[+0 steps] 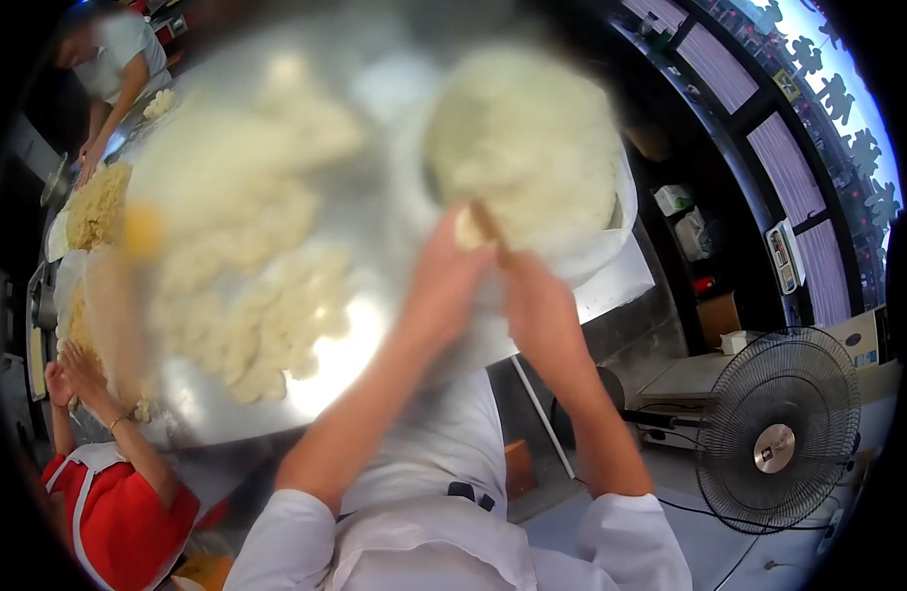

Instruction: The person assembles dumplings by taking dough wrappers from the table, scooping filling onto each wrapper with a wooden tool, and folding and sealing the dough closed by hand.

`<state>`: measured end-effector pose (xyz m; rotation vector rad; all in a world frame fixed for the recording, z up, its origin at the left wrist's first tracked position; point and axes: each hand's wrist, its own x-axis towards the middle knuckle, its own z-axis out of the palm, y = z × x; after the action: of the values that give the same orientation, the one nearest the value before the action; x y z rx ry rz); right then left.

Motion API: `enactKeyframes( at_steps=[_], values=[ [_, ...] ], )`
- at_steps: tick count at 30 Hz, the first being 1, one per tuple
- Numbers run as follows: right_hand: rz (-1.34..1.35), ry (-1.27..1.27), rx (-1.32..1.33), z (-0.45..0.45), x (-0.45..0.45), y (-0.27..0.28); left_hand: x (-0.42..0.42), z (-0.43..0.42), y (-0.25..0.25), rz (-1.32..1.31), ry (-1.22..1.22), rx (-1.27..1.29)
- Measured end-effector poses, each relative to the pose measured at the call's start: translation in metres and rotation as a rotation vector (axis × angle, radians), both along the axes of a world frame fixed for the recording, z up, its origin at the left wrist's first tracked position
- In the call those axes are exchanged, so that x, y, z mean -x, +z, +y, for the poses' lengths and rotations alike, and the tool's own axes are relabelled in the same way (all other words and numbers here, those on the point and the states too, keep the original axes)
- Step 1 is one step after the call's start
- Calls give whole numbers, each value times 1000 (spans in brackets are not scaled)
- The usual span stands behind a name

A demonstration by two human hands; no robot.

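Note:
My left hand [451, 271] is closed around a small pale piece of dough [470, 229], near the front of a large round bowl. My right hand [534, 291] is closed beside it, gripping a thin brown stick-like tool [492, 226] whose tip touches or overlaps the dough; blur hides the exact contact. White shredded-looking filling [532, 138] is heaped in the bowl [623, 202], just beyond both hands. To the left, many flattened pale dough pieces [266, 320] lie in a spread on the shiny metal table [350, 360].
A co-worker in red [129, 512] works at the left edge by yellowish crumbly heaps [97, 207]. Another person in white [129, 54] leans over the far left. A standing fan [777, 443] is at right, below shelving [690, 231]. Camera haze blurs the table's middle.

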<state>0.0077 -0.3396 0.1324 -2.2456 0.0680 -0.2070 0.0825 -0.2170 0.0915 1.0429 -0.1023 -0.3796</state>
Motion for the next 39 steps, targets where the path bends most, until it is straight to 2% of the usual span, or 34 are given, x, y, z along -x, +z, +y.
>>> enactKeyframes(
  at_steps=[2,5,9,12,15,16,19,21,24,27,28,29,30,32,35,38,39],
  values=[
    [3,58,-174,10,7,2,7,6,6,147,-47,198],
    [258,-104,-573,7,13,24,10,14,1,182,-12,444],
    [189,-191,-614,-3,32,24,4,20,-17,228,-25,650],
    [101,-198,-499,2,41,-5,6,18,-18,355,-27,818],
    [-263,-156,75,15,45,-25,13,13,-13,369,-19,829],
    [-367,-121,314,15,44,-35,16,12,-14,319,-19,764],
    [-285,-134,519,26,47,-43,24,7,-10,203,8,526],
    [-240,-116,543,36,51,-41,31,4,-2,183,62,316],
    [-180,-79,555,37,57,-37,40,4,16,221,110,243],
    [-90,47,470,11,63,-19,38,4,4,192,114,296],
    [-81,97,268,-3,62,-11,38,6,-1,179,109,315],
    [-70,147,64,-18,60,-4,35,9,-10,78,97,214],
    [-4,69,22,-32,58,-4,31,13,-22,-22,84,111],
    [-104,2,179,-55,42,10,35,23,-16,194,60,394],
    [-250,-31,411,-93,1,19,37,32,-15,209,-11,415],
    [-419,59,648,-117,-37,21,43,36,1,222,-20,349],
    [-468,90,712,-125,-48,21,44,37,-4,260,-21,408]
  ],
)
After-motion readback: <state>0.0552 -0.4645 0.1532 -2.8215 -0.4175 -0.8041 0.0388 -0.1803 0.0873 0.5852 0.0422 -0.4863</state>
